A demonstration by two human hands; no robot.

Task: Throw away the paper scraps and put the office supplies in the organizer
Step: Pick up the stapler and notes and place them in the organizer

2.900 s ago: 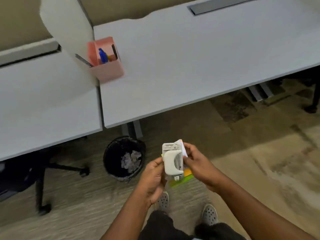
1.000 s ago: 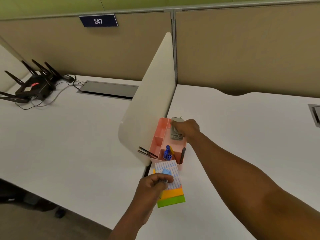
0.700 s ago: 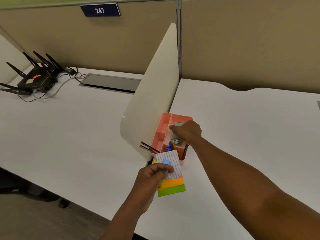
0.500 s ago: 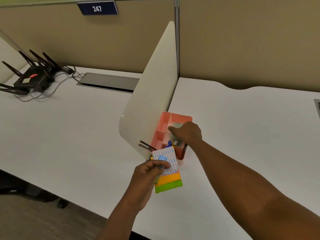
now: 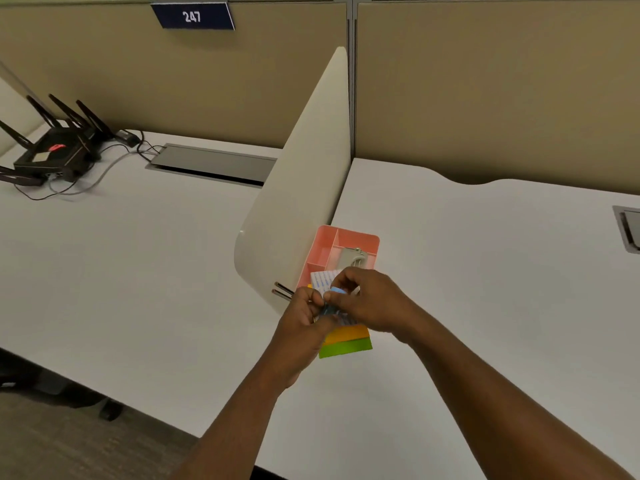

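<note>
A pink organizer [image 5: 360,239] stands on the white desk [image 5: 485,271] against the cream divider. A grey-white hole punch [image 5: 351,259] rests inside its back right compartment. Just in front of the organizer, my left hand [image 5: 304,323] grips a stack of sticky notes [image 5: 346,344] with orange and green layers and a white printed sheet on top. My right hand [image 5: 370,303] meets it there, its fingers pinching a small blue item [image 5: 335,292] on top of the stack. Two dark pens [image 5: 283,291] stick out of the organizer's left side. The front compartments are hidden by my hands.
The cream divider panel [image 5: 301,188] rises between two desks, left of the organizer. A black router [image 5: 52,150] with antennas and cables sits far left. Grey cable hatches [image 5: 211,164] lie in the left desk and at the right edge [image 5: 628,230]. Tan partition walls close the back.
My right hand let go of the hole punch, left it in the organizer, and came back to the sticky-note stack. My left hand lifted the stack closer to the organizer.
</note>
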